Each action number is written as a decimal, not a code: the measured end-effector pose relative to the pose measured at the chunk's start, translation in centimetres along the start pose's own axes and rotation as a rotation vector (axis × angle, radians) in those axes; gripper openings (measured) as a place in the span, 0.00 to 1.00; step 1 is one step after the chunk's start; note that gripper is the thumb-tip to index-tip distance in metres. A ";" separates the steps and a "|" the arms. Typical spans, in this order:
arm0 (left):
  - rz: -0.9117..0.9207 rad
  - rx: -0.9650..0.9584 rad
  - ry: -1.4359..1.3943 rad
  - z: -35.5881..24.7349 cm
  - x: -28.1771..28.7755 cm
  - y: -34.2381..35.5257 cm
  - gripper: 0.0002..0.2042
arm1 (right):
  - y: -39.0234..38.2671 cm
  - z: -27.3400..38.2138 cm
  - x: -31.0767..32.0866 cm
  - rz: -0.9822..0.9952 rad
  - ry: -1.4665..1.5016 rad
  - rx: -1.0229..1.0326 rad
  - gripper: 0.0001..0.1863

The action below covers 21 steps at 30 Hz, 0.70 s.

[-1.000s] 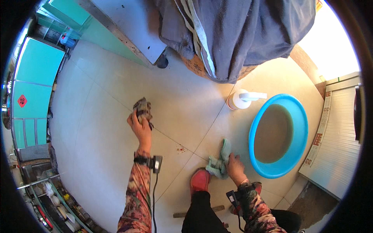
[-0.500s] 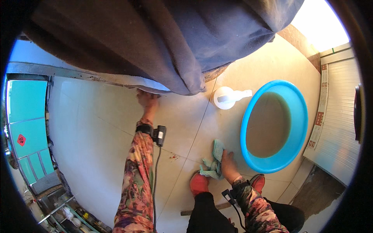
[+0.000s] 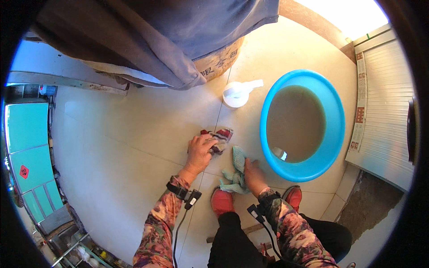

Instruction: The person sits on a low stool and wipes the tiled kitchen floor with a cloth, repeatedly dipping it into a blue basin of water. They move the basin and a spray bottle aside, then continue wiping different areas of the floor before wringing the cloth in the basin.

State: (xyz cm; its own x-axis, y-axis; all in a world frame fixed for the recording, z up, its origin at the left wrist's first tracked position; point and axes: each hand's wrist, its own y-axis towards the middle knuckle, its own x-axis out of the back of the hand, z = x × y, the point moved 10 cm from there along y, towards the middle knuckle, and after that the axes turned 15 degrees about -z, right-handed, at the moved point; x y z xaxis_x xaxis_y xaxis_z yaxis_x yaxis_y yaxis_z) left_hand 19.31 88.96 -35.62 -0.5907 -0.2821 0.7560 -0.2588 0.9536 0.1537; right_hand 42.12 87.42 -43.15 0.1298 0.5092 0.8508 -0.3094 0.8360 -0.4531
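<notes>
My left hand (image 3: 201,152) presses a crumpled plaid rag (image 3: 221,136) on the tiled floor (image 3: 116,129), fingers closed over it. To its right my right hand (image 3: 254,172) grips a pale green cloth (image 3: 237,181), which hangs down near my red shoe (image 3: 222,203). A large blue basin (image 3: 302,172) of murky brown water stands to the right of both hands. Above them a white bottle (image 3: 234,100) with a handle or nozzle stands on the tiles. Both wrists wear black straps with small cabled devices.
A dark fabric (image 3: 147,40) drapes over a cardboard box (image 3: 214,62) and a pale panel (image 3: 67,58) ahead. Turquoise cabinets (image 3: 31,134) and a metal rack (image 3: 71,248) line the left. Ribbed white panels (image 3: 384,125) stand at the right, beside a doorway (image 3: 353,18).
My left hand with the rag went forward under the dark fabric's edge, then came back right and nearer, beside the green cloth. The view has shifted, with the basin and bottle higher in it.
</notes>
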 end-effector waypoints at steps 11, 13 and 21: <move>0.003 -0.007 0.207 -2.4 -5.7 2.5 0.25 | -1.1 9.7 14.0 -0.161 -0.155 0.377 0.21; -0.027 0.029 0.236 -1.3 -4.1 0.8 0.25 | -0.1 12.5 24.2 -0.706 0.036 0.470 0.29; -0.025 0.123 0.268 0.4 -2.4 -1.5 0.27 | 16.1 15.0 28.0 -0.374 -0.225 0.633 0.20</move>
State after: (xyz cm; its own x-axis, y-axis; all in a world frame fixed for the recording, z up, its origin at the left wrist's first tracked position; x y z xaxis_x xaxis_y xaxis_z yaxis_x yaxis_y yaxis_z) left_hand 20.80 88.18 -37.93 -0.3644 -0.2523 0.8964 -0.3715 0.9221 0.1085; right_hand 26.68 112.05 -22.61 0.1582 0.1054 0.9818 -0.7714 0.6338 0.0563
